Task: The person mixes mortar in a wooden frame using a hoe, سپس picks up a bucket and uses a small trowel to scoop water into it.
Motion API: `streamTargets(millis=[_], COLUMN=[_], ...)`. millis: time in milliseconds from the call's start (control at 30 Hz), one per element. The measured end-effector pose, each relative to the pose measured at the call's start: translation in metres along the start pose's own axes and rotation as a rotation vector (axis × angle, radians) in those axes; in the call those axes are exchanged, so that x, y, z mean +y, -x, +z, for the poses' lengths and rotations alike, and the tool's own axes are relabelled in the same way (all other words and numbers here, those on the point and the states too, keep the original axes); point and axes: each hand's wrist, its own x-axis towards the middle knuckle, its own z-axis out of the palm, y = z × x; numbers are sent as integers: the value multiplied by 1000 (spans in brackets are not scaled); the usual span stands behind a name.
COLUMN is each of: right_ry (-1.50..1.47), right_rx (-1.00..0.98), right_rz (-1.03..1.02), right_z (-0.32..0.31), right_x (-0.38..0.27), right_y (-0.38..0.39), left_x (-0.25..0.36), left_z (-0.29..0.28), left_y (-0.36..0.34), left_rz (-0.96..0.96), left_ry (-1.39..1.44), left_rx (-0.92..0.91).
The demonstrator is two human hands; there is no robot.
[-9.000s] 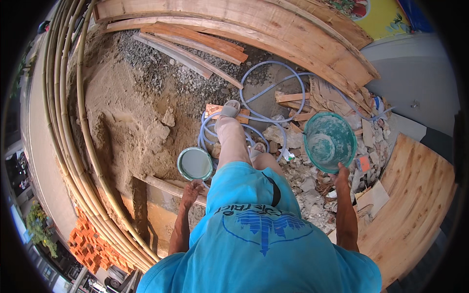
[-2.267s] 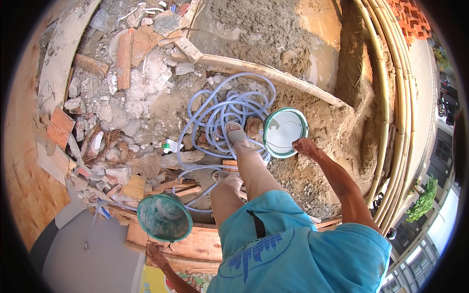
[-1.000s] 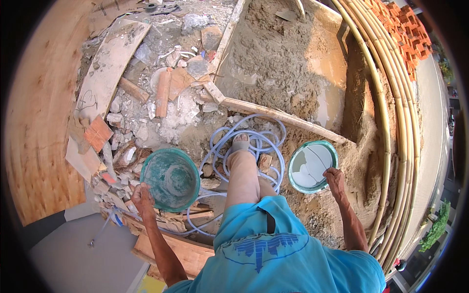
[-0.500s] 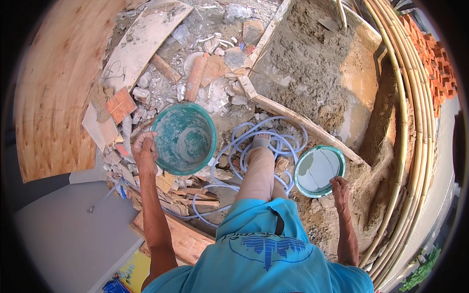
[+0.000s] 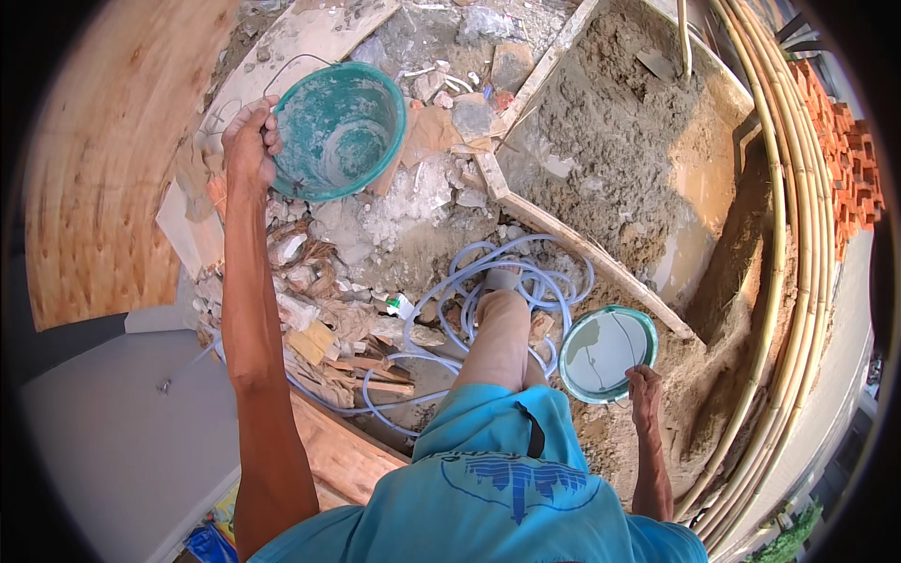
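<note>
My left hand (image 5: 251, 141), its arm stretched forward, is closed on the left edge of a green plastic bucket (image 5: 314, 122) tilted toward me. Dried grey cement coats the inside of this bucket, and its thin wire handle arcs above the far rim. Lower at the right, my right hand (image 5: 646, 389) grips the near right edge of a second green bucket (image 5: 580, 394). Pale grey liquid partly fills that one, and a thin wire handle seems to cross its mouth. Whether my right fingers hold the rim or the wire, I cannot tell.
A wood-framed pit (image 5: 601, 150) of wet grey mix lies ahead right, bordered by bamboo poles (image 5: 784, 235) and stacked red bricks (image 5: 845, 150). Coiled clear hose (image 5: 469, 272) surrounds my foot. Rubble (image 5: 432, 188) and wood scraps cover the ground; plywood (image 5: 122, 169) stands left.
My left hand has carried its bucket forward and slightly left, lifting and tilting it. The right hand and its bucket have shifted slightly toward me.
</note>
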Motion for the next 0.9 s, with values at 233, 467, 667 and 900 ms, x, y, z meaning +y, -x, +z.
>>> streamTargets(millis=[233,467,667,900], right_ry=[-19,-1,-33,29], right_rx=[58,33,15,11], right_rz=[11,8,-15,-59], right_z=[6,10,21,34], right_x=[-8,-36,-54,-68], right_y=[-5,-17,-29,-47], left_x=[-39,-80,-120,-165], left_z=[6,-28,-78,-113], left_y=[-78,-110,-101,-88], left_rz=[-8,-32,-178,-182], left_ry=[-79,-136,-680,-574], left_rx=[124,338,316,244])
